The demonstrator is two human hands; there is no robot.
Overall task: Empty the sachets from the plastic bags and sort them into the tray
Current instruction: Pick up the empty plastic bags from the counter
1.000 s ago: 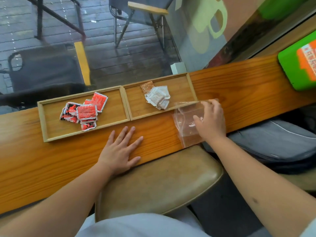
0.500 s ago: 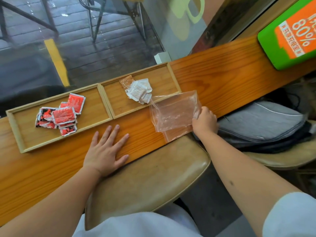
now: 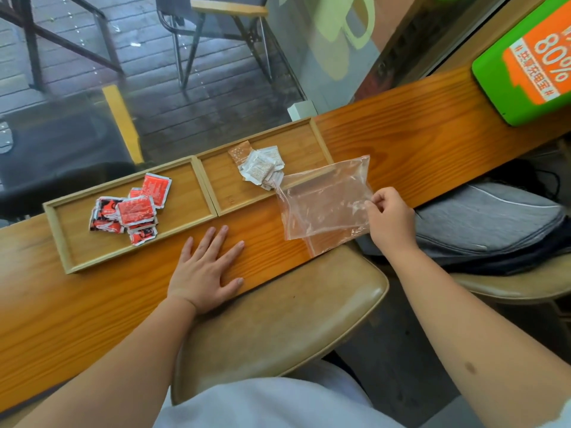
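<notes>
My right hand [image 3: 391, 219] is pinched shut on the right edge of a clear plastic bag [image 3: 324, 202], thumb and fingertips gripping the film while the other fingers curl under. The bag is lifted off the bench [image 3: 417, 128], tilted, and looks empty as far as I can see through it; its upper left corner overlaps the near right part of the tray. A second bit of clear film [image 3: 327, 245] lies flat on the bench under the bag's lower edge, reaching the bench's near edge.

My left hand [image 3: 207, 271] lies flat on the bench, palm down, fingers spread and holding nothing, just in front of the tray's near rim and well apart from the bag.

The wooden tray [image 3: 210, 196] sits along the far side of the bench and has two compartments split by a centre divider. The left compartment holds a loose pile of red sachets [image 3: 136, 208], some overlapping, some showing black and white print. The right compartment holds a small heap of white sachets [image 3: 261, 166], with one orange-brown sachet [image 3: 239, 151] touching the heap at its far left.

Further right on the bench stands a green box with an orange label [image 3: 531, 63]. Below my right forearm a grey bag [image 3: 491, 223] rests on a seat, and a tan stool [image 3: 278, 322] sits right under the bench edge in front of me.
</notes>
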